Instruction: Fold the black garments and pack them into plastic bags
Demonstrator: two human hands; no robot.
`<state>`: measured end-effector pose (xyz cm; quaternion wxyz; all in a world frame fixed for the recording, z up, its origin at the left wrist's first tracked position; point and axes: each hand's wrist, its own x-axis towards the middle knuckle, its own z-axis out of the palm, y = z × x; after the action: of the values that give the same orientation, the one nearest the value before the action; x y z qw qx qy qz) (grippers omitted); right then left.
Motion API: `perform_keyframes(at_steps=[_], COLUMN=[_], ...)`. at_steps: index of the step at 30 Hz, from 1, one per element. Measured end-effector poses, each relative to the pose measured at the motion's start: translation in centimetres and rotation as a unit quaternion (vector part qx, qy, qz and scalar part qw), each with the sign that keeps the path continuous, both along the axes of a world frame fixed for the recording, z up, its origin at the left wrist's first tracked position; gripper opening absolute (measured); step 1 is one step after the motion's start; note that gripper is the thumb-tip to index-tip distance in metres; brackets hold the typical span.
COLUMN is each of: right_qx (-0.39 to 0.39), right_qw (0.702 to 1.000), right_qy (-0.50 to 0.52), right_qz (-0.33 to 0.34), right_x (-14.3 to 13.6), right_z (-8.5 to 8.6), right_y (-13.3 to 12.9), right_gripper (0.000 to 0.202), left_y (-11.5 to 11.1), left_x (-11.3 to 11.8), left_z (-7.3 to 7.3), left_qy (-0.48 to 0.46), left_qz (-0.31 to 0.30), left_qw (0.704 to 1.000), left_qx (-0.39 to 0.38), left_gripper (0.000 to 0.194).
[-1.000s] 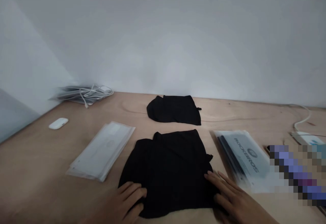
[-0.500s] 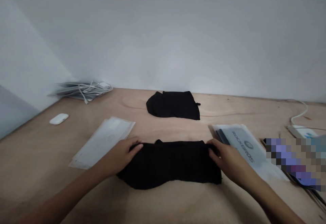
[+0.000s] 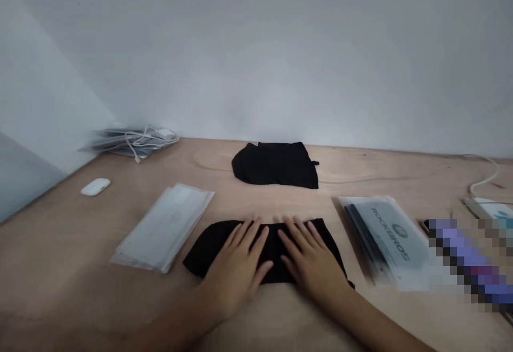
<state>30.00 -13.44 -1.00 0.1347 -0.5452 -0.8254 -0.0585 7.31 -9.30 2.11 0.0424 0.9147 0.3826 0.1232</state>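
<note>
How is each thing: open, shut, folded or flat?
Left hand: open, palm down.
Right hand: open, palm down.
Near black cloth: flat, seemingly folded, under both hands.
Far black cloth: lying flat, untouched.
Frosted plastic bags: stacked flat.
ROCKBROS bag: lying flat.
White earbud case: looks shut.
White cable: loosely looped on grey packets.
Pixelated item: can't tell.

On the tabletop [image 3: 372, 176], a cloth [image 3: 274, 251] lies between bags [image 3: 164, 229] at left and a packet [image 3: 390, 240] at right. Another cloth [image 3: 276, 165] lies behind, near the back edge; more bags [image 3: 114, 141] near the back-left corner.
</note>
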Motion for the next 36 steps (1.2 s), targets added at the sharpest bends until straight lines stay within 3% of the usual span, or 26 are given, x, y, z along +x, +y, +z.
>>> perform_keyframes(at_steps=[2,5,8,11,16,23,26,30,33,36], right_qx=[-0.023,-0.049,-0.051,-0.044,-0.036,-0.04,-0.044,-0.047,-0.04,-0.027], right_qw=[0.999,0.998,0.996,0.996,0.995,0.994,0.994,0.995,0.995,0.994], right_qy=[0.011,0.022,0.023,0.016,0.018,0.023,0.024,0.019,0.023,0.04], right_qz=[0.021,-0.025,-0.068,-0.082,-0.087,-0.097,-0.097,-0.09,-0.089,-0.096], right_x=[-0.4,0.9,2.8,3.3,2.2,3.1,3.3,3.4,3.5,2.5], right_z=[-1.3,-2.6,-3.3,-3.6,-3.6,-3.8,-3.8,-3.8,-4.0,-3.3], right_y=[0.0,0.2,0.2,0.1,0.5,0.9,0.9,1.0,1.1,1.1], right_gripper=[0.048,0.052,0.055,0.056,0.055,0.055,0.055,0.054,0.054,0.052], left_y=[-0.5,-0.2,0.2,0.0,-0.5,-0.3,0.5,1.9,2.5,2.6], left_x=[0.0,-2.1,-4.9,-6.2,-5.1,-4.9,-5.6,-6.2,-6.1,-5.8], left_z=[-1.5,-3.1,-3.7,-3.5,-3.3,-4.4,-3.4,-0.5,1.6,2.9], left_qy=[0.033,0.058,0.065,0.072,0.062,0.049,0.041,0.045,0.039,0.018], left_qz=[0.009,0.043,0.082,0.118,0.125,0.149,0.202,0.27,0.277,0.26], left_qw=[0.999,0.997,0.994,0.99,0.989,0.987,0.979,0.955,0.932,0.931], left_qx=[-0.007,0.005,0.026,0.043,0.058,0.024,-0.006,-0.119,-0.232,-0.255], left_gripper=[0.06,0.063,0.062,0.06,0.06,0.062,0.056,0.052,0.04,0.026])
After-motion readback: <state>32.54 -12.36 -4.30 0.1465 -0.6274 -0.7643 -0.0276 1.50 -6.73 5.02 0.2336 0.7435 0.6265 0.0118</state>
